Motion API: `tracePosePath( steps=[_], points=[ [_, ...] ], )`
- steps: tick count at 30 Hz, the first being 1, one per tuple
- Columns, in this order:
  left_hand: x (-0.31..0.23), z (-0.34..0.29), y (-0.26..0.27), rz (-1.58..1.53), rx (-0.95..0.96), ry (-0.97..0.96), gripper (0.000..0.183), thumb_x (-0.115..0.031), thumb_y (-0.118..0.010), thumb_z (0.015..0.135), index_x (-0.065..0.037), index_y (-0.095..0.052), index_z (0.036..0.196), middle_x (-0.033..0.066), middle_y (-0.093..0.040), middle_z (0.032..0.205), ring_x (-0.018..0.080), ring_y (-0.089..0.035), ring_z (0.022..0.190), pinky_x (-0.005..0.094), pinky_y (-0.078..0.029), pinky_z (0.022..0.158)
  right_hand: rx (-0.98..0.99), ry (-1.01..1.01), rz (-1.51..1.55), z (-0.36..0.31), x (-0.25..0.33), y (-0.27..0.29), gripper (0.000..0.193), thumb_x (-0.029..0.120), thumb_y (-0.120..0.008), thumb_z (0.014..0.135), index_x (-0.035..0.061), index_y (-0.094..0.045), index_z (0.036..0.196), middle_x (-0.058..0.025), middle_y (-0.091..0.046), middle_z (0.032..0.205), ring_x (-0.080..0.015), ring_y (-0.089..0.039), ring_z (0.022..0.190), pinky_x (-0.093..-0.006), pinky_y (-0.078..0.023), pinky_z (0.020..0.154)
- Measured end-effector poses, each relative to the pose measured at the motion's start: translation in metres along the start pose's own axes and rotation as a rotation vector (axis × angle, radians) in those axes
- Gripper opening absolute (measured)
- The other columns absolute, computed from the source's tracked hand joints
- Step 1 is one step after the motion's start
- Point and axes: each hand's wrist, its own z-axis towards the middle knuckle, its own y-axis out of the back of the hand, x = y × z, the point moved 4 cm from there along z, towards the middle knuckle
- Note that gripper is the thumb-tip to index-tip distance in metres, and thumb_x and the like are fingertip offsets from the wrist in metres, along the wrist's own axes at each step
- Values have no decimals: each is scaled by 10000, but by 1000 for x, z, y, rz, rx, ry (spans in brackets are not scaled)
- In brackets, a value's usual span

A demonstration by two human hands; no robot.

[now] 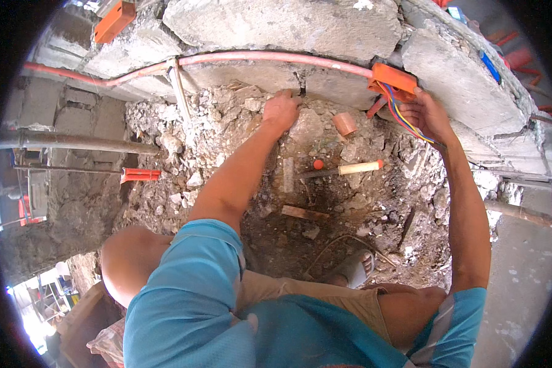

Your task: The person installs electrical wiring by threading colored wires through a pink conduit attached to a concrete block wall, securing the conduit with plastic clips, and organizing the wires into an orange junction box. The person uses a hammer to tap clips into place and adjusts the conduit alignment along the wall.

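An orange rectangular electrical box (400, 76) sits at the wall, joined to the end of a pink conduit (257, 57). Blue, red and yellow wires (401, 116) hang out of the box. My right hand (429, 116) is closed at the box's lower right corner, thumb against its edge, with the wires passing beside the curled fingers. Farther left, my left hand (281, 109) is at the foot of the wall, fingers curled by a dark gap between blocks. Whatever those fingers hold, if anything, is hidden. A short pinkish pipe piece (345, 124) lies on the rubble between both hands.
A hammer with a pale handle (359, 167) and a small orange ball-like piece (318, 164) lie on the broken ground (362, 208). A second orange box (114, 22) is up on the wall at far left. A grey pipe (73, 141) juts in from the left, above red tubes (141, 175).
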Motion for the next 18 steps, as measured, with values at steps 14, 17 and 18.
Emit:
tracePosePath(
  steps=[14, 17, 18],
  points=[
    [-49, 0, -5, -147, -11, 114, 314, -375, -677, 957, -147, -741, 1164, 154, -738, 1165, 372, -727, 1054, 513, -588, 878, 2, -6, -37, -5, 3, -6, 660, 537, -627, 1026, -31, -556, 1356, -203, -665, 1101, -316, -746, 980, -414, -603, 898],
    [-51, 5, -12, -103, 82, 103, 323, -355, -669, 960, -146, -717, 1201, 160, -735, 1203, 370, -730, 1067, 514, -591, 865, 5, 0, -37, -7, 5, -9, 641, 525, -618, 1039, -33, -561, 1349, -202, -665, 1104, -309, -748, 974, -410, -608, 888],
    [-52, 6, -13, -111, 72, 106, 319, -352, -669, 961, -150, -715, 1204, 154, -732, 1206, 369, -728, 1068, 513, -592, 863, 10, 5, -39, -7, 6, -10, 638, 523, -612, 1045, -35, -560, 1350, -200, -666, 1104, -305, -748, 973, -407, -610, 887]
  ],
)
